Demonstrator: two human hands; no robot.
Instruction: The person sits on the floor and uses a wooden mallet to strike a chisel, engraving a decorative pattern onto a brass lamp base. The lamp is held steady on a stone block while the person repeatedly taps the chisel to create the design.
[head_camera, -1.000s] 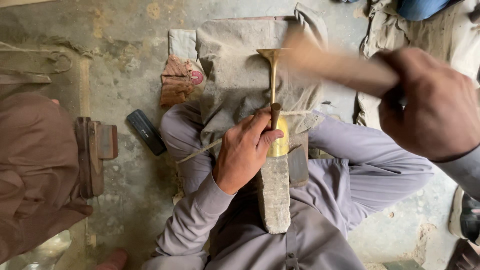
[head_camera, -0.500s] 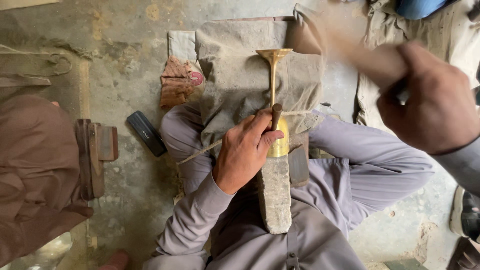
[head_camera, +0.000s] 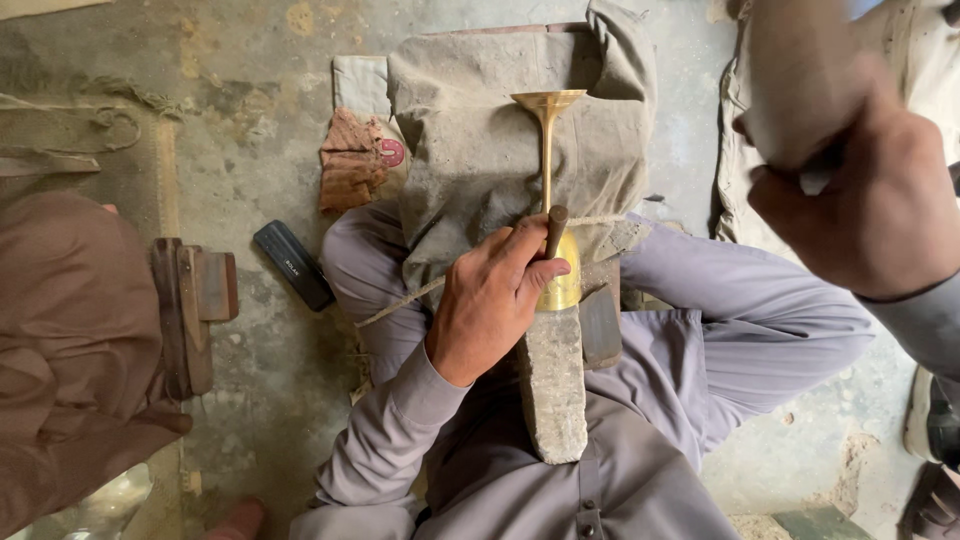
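Since half a second ago the right hand (head_camera: 860, 190) has swung nearer the camera and lower, so it now fills the upper right corner, blurred, with its fingers wrapped tightly round a handle; what sits at the far end of that handle is out of view. Nothing else has shifted: the left hand (head_camera: 495, 300) sits where it was, fingers pinched narrowly around a short dark punch (head_camera: 554, 230) held upright, its tip resting on the brass piece (head_camera: 548, 150).

That brass piece lies lengthwise along the person's lap, its lower end on a rough stone block (head_camera: 553, 390) that rests between the thighs, its flared top lying on a dusty grey cloth (head_camera: 470, 150) draped over the knees. I judge the block serves as a firm backing under the metal, and the cloth as padding for the thinner end. A cord (head_camera: 400, 298) crosses near the left hand, seemingly tying things down.

Its look: bright yellow, polished, with a slim straight stem widening to a funnel-shaped mouth and a rounder body near the punch.

On the concrete floor (head_camera: 230, 130) lie a black case (head_camera: 293, 264) and a folded reddish rag (head_camera: 352, 160)
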